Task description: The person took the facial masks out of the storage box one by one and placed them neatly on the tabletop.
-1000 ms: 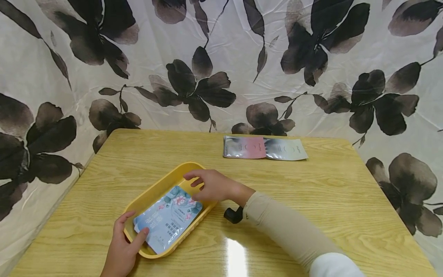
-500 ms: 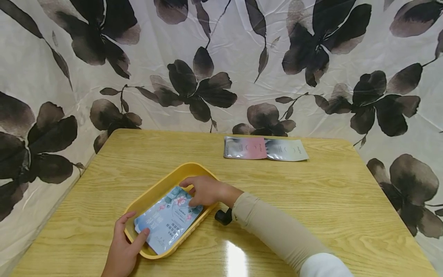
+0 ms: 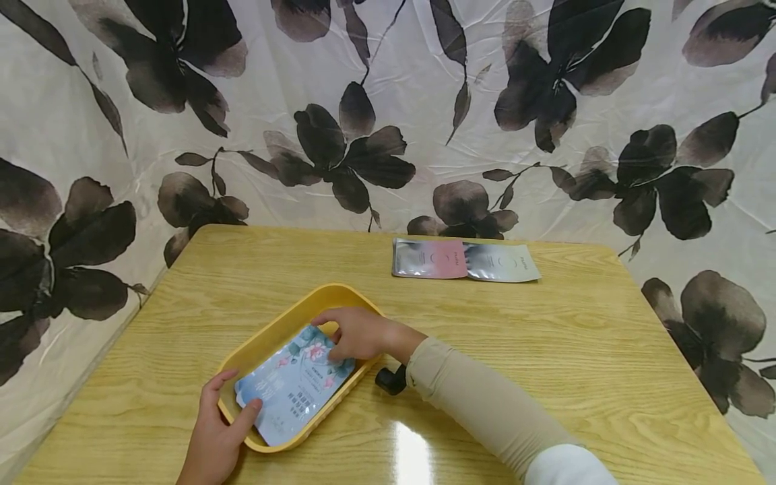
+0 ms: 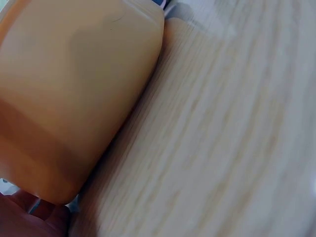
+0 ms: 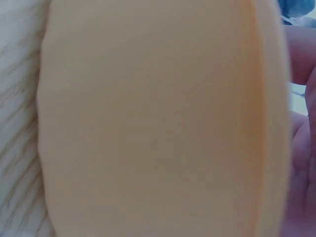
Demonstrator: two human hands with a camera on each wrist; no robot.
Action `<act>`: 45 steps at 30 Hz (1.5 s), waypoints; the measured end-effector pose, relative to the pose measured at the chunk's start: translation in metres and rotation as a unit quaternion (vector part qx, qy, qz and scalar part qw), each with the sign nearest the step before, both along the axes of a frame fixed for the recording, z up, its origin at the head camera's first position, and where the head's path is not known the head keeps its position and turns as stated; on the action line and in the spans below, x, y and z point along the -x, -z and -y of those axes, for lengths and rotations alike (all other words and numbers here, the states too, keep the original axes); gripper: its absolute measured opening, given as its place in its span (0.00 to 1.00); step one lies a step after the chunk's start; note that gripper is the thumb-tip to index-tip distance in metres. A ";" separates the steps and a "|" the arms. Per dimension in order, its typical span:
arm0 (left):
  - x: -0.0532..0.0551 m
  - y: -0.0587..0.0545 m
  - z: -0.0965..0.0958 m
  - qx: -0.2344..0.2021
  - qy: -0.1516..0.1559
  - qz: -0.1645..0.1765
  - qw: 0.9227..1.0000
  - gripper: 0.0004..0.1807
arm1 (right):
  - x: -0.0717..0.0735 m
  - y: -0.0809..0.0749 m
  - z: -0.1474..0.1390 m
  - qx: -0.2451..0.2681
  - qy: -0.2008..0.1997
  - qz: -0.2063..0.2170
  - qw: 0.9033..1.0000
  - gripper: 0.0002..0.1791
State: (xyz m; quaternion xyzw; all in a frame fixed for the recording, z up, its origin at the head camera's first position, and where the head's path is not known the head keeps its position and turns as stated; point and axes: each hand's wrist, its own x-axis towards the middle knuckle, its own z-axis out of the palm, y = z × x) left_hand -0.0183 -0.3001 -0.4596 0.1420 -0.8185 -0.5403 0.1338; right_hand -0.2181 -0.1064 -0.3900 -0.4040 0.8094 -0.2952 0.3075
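A yellow plastic basket (image 3: 267, 329) sits at an angle on the table. Flat inside it lies a blue facial mask packet (image 3: 294, 394) with pink flowers. My left hand (image 3: 215, 431) holds the basket's near-left end, thumb over the rim and against the packet, fingers along the outer side. My right hand (image 3: 360, 333) reaches over the far-right side, its thumb and index finger gripping the packet's far end at its two sides. The basket's outer wall fills much of the left wrist view, with the left fingers (image 4: 34, 215) at its corner.
Pink (image 3: 445, 259) and pale green (image 3: 500, 262) silver-ended packets lie side by side at the back of the wooden table (image 3: 545, 337). A black wrist device (image 3: 391, 380) hangs beneath the right wrist. A floral cloth (image 3: 388, 101) stands behind the table.
My right hand has come down and left into the basket, its thumb and finger closing in on the packet's far end. My left hand has stayed on the basket.
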 end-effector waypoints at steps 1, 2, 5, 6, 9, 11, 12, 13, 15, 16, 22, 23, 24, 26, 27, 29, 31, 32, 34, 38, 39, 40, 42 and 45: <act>0.000 0.000 0.000 0.002 -0.003 0.006 1.000 0.33 | -0.001 0.000 0.001 0.006 -0.001 0.001 1.000 0.34; 0.000 0.000 0.000 0.002 -0.005 0.011 1.000 0.34 | -0.001 -0.001 0.001 0.012 -0.002 0.006 1.000 0.34; 0.000 0.000 0.000 -0.001 -0.009 0.025 1.000 0.34 | -0.004 -0.004 0.003 0.038 -0.003 0.032 0.999 0.34; 0.000 0.000 0.000 0.000 -0.011 0.030 0.999 0.34 | -0.005 -0.004 0.004 0.044 -0.004 0.041 0.998 0.34; 0.001 0.000 0.000 0.000 -0.014 0.040 0.999 0.35 | -0.007 -0.005 0.005 0.055 -0.013 0.061 0.997 0.32; 0.000 0.000 0.001 0.001 -0.015 0.042 0.999 0.35 | -0.008 -0.004 0.006 0.054 -0.021 0.062 0.996 0.31; 0.000 0.000 0.001 0.002 -0.015 0.042 0.999 0.35 | -0.009 -0.003 0.007 0.054 -0.025 0.063 0.996 0.30; 0.000 0.000 0.001 0.002 -0.015 0.041 0.999 0.35 | -0.010 -0.003 0.007 0.055 -0.029 0.062 0.996 0.30; 0.000 0.000 0.001 0.005 -0.015 0.038 0.999 0.35 | -0.012 -0.002 0.008 0.058 -0.036 0.058 0.996 0.29; 0.000 0.000 0.001 0.005 -0.015 0.037 0.999 0.35 | -0.013 -0.002 0.009 0.060 -0.038 0.054 0.996 0.28; -0.001 0.000 0.000 0.009 -0.019 0.040 0.999 0.36 | -0.020 0.000 0.011 0.067 -0.033 0.046 0.996 0.27; -0.001 0.000 0.000 0.009 -0.019 0.041 0.999 0.36 | -0.021 0.000 0.011 0.067 -0.030 0.046 0.996 0.27; -0.001 0.000 0.000 0.008 -0.019 0.041 0.999 0.36 | -0.022 0.000 0.011 0.067 -0.028 0.046 0.996 0.27; -0.001 0.000 0.000 0.007 -0.020 0.043 0.999 0.36 | -0.024 0.000 0.011 0.066 -0.023 0.042 0.997 0.26; -0.001 0.000 0.000 0.005 -0.019 0.044 0.999 0.36 | -0.024 0.000 0.011 0.066 -0.021 0.036 0.997 0.26; -0.002 0.000 0.000 0.001 -0.018 0.044 0.999 0.37 | -0.025 0.000 0.010 0.067 -0.015 0.023 0.997 0.25; -0.002 0.000 0.000 0.001 -0.017 0.043 0.999 0.37 | -0.025 -0.001 0.008 0.072 -0.008 0.013 0.997 0.25; -0.001 0.000 -0.001 0.000 -0.017 0.041 0.999 0.37 | -0.025 -0.002 0.007 0.077 -0.005 0.010 0.997 0.25; -0.001 0.000 -0.001 0.002 -0.018 0.037 0.999 0.36 | -0.025 -0.005 0.004 0.090 0.004 0.010 0.996 0.24; -0.001 -0.001 0.000 0.002 -0.017 0.039 0.999 0.36 | -0.024 -0.010 -0.002 0.121 0.027 0.044 0.991 0.24; -0.001 -0.001 0.001 0.001 -0.016 0.042 0.999 0.36 | -0.023 -0.011 -0.004 0.127 0.033 0.053 0.990 0.24; 0.000 -0.001 0.001 0.000 -0.015 0.045 0.999 0.37 | -0.022 -0.012 -0.005 0.132 0.040 0.059 0.989 0.24; 0.000 -0.001 0.002 -0.002 -0.010 0.047 0.999 0.38 | -0.020 -0.014 -0.009 0.138 0.054 0.069 0.987 0.25; 0.000 -0.001 0.002 0.001 -0.005 0.042 0.999 0.37 | -0.015 -0.017 -0.016 0.147 0.076 0.067 0.984 0.25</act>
